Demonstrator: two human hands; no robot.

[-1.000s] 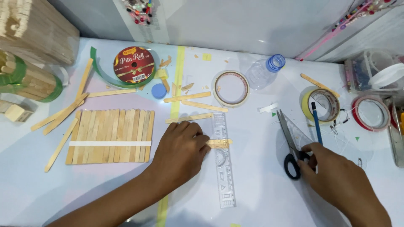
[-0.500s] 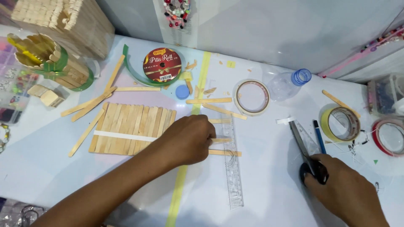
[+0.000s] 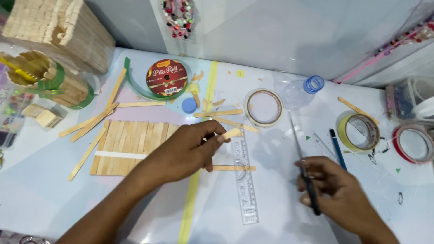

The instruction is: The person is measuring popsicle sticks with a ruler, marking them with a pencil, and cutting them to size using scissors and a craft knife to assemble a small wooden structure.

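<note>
A short wooden craft stick (image 3: 230, 134) is pinched at one end between the fingertips of the left hand (image 3: 187, 151), its long axis running left to right and tilting slightly up toward the right, held just over the top of a clear plastic ruler (image 3: 243, 178). A second short stick (image 3: 233, 168) lies flat across the ruler below it, also pointing left to right. The right hand (image 3: 337, 192) is closed around a pair of scissors (image 3: 304, 169), the blades aimed away from the person toward the far wall.

Beside the left hand lies one panel of sticks (image 3: 131, 144) set side by side, crossed by a white strip. Three tape rolls sit on the table: a white one (image 3: 263, 107), a yellow one (image 3: 358, 132) and a red one (image 3: 413, 143). One red ribbon spool (image 3: 166, 77), one blue bottle cap (image 3: 189, 105), one clear bottle (image 3: 300, 92) and one dark pencil (image 3: 337, 148) complete the spread. Loose sticks lie scattered at left.

The work surface is a pale white table (image 3: 45, 194) with a yellow-green tape line down its middle, set against a plain light wall.
</note>
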